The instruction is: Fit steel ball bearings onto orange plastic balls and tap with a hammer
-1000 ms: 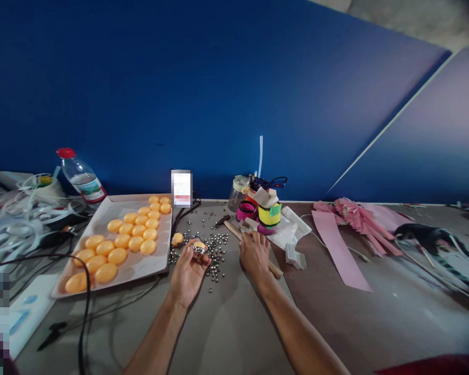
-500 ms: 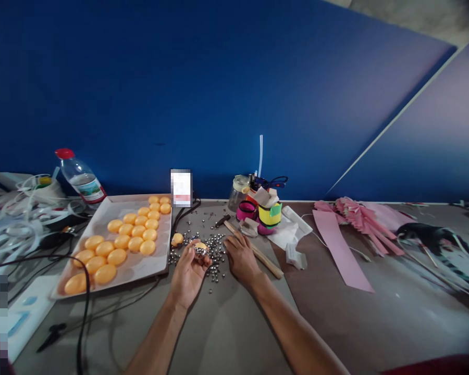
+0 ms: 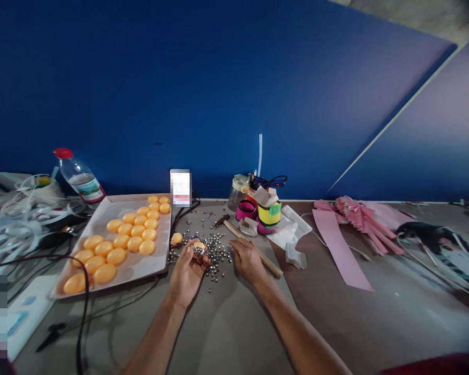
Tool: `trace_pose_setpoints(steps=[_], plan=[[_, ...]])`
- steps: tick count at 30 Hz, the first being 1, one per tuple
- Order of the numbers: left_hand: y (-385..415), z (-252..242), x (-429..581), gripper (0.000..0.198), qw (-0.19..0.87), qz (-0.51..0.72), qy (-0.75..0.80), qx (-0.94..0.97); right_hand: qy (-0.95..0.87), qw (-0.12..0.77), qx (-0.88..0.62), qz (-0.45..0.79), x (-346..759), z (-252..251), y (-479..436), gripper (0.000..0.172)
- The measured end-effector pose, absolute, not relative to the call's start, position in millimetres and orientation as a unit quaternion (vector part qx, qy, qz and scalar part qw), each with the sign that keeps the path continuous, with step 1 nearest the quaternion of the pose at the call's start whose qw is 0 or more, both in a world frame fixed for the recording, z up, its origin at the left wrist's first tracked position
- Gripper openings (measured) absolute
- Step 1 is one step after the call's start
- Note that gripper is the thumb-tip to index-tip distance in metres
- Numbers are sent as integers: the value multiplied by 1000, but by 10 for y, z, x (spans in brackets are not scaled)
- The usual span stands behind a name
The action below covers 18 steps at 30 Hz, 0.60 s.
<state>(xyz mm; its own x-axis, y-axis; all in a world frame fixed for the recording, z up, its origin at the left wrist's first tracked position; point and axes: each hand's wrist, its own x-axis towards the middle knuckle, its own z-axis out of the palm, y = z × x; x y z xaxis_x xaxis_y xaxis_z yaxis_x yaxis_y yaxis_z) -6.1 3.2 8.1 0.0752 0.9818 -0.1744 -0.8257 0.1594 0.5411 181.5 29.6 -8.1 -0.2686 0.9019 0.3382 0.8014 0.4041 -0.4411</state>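
Bead work on the counter [image 3: 226, 323]
Left hand [image 3: 186, 272] clamps a studded ball [image 3: 199, 249]; right hand [image 3: 247, 259] lies open and flat, silver beads [image 3: 219, 254] at its 9 o'clock.

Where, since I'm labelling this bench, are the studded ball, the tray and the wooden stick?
studded ball [image 3: 199, 247]: head view, its orange top.
tray [image 3: 140, 265]: head view, bare near part.
wooden stick [image 3: 271, 267]: head view, shaft's near end.

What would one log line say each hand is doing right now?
left hand: holds orange ball | right hand: at silver studs | nearby: tray of orange balls
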Motion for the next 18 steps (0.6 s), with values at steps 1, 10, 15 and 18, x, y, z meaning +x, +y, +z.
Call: trace_pose_setpoints(steps=[1,10,15,18], plan=[[33,75,-63,29,718,629,254,155,-795,261,-540,87,1812,-78,292,29],[29,64,-53,32,717,629,255,161,-808,174,-558,71,1786,-90,304,25],[26,65,-41,31,721,624,255,161,-810,189,-550,72,1755,-115,331,19],[22,53,-36,32,726,618,253,163,-796,241,-548,87,1767,-115,336,16]])
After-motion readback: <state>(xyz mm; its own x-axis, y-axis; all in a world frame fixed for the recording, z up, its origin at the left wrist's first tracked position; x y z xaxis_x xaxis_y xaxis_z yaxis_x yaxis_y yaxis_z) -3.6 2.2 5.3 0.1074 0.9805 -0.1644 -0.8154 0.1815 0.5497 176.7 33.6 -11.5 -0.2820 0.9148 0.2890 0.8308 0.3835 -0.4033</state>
